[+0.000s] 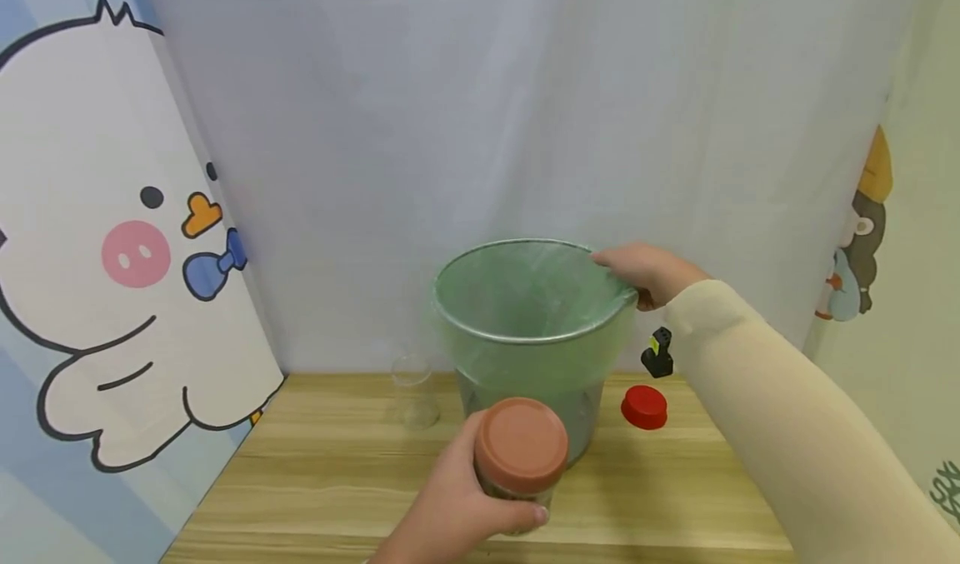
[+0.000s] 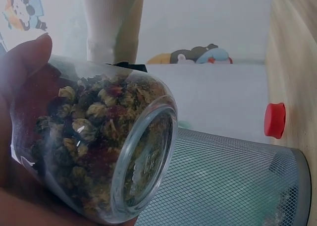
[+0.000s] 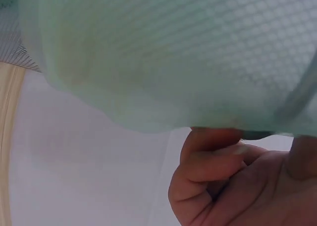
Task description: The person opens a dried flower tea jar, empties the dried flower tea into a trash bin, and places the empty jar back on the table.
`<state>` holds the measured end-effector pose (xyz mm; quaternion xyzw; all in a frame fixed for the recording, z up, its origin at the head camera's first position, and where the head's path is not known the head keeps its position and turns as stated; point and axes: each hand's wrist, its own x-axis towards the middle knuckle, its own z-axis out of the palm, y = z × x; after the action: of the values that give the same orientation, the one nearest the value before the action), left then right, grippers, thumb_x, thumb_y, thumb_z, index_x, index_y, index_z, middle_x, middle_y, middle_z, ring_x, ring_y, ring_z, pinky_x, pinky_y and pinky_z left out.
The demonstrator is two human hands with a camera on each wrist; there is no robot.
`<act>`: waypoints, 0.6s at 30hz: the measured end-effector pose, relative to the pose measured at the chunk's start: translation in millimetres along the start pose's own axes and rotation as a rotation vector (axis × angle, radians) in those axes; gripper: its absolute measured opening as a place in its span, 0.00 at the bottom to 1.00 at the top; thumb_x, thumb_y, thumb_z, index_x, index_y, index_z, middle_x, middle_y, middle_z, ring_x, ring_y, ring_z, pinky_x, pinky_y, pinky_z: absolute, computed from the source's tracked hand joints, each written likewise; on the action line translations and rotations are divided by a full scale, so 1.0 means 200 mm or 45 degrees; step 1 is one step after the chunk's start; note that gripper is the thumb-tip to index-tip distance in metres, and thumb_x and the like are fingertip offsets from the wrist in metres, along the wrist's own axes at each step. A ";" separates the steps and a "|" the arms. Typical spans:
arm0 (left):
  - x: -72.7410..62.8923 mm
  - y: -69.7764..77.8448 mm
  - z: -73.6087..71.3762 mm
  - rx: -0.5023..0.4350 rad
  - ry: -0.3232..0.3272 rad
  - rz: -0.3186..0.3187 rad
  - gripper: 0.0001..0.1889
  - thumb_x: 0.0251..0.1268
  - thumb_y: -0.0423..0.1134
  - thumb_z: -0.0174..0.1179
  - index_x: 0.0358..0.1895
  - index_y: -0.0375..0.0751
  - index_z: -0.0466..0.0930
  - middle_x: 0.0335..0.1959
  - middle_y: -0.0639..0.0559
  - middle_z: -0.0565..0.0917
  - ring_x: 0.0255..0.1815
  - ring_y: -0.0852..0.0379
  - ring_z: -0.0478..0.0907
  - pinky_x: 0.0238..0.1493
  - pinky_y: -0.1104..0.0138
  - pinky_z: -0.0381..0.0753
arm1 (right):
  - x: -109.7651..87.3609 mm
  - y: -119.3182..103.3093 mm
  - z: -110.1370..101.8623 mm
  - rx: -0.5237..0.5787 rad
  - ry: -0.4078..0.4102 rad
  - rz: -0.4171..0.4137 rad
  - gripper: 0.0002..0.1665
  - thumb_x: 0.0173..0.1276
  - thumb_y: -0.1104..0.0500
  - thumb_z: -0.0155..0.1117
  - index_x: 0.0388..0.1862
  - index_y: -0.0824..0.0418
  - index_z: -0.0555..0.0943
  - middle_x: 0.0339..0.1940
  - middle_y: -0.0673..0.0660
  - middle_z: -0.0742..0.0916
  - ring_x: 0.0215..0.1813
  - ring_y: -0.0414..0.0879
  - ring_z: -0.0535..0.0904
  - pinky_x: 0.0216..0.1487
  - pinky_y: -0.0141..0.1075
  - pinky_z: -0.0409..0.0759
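My left hand (image 1: 465,497) grips a glass jar (image 2: 99,141) with a brownish-pink lid (image 1: 521,443). Dried flower buds and petals show through its side, and its base faces the mesh trash can (image 2: 218,181) in the left wrist view. That trash can stands at the back of the table, lined with a thin green trash bag (image 1: 495,364) folded over the rim. On the right of the rim, my right hand (image 1: 648,272) holds the can's edge through the bag, fingers curled below the bag's hem in the right wrist view.
A clear glass cup (image 1: 415,393) stands left of the can. To the can's right are a red cap (image 1: 645,407) and a small black object (image 1: 658,353) with a yellow-green label. A white curtain (image 1: 360,172) hangs behind the wooden table (image 1: 322,481).
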<state>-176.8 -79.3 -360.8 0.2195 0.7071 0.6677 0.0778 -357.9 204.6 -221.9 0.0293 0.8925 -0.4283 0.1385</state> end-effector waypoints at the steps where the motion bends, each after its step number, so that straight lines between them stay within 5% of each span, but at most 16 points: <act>1: 0.00 0.00 0.00 0.004 0.005 -0.003 0.45 0.47 0.37 0.83 0.71 0.52 0.69 0.61 0.51 0.81 0.62 0.50 0.78 0.63 0.54 0.74 | -0.01 0.01 0.00 -0.009 0.005 -0.008 0.29 0.83 0.39 0.45 0.31 0.59 0.76 0.17 0.48 0.76 0.19 0.40 0.67 0.25 0.33 0.66; 5: -0.01 0.01 0.00 0.018 0.019 -0.014 0.46 0.46 0.37 0.83 0.71 0.54 0.69 0.62 0.52 0.80 0.62 0.50 0.77 0.63 0.52 0.74 | -0.04 0.04 -0.02 -0.016 0.017 -0.058 0.34 0.82 0.34 0.41 0.31 0.59 0.78 0.20 0.49 0.77 0.24 0.44 0.70 0.31 0.36 0.70; 12: -0.01 0.01 -0.01 0.107 0.051 0.004 0.49 0.43 0.41 0.85 0.72 0.55 0.68 0.61 0.55 0.80 0.62 0.53 0.77 0.64 0.50 0.73 | -0.11 0.15 -0.01 -0.008 0.180 -0.211 0.47 0.82 0.31 0.34 0.68 0.73 0.70 0.39 0.58 0.79 0.40 0.51 0.78 0.43 0.41 0.76; 18: -0.01 0.01 -0.01 0.097 0.024 -0.006 0.47 0.44 0.42 0.85 0.71 0.58 0.68 0.61 0.56 0.80 0.61 0.54 0.78 0.64 0.50 0.74 | -0.24 0.25 0.05 -0.217 0.370 -0.338 0.47 0.82 0.31 0.34 0.67 0.73 0.72 0.53 0.69 0.81 0.52 0.61 0.79 0.48 0.51 0.81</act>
<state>-176.0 -82.5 -358.3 0.2141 0.7332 0.6422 0.0643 -300.3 232.2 -252.1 -0.0388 0.9321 -0.3570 -0.0472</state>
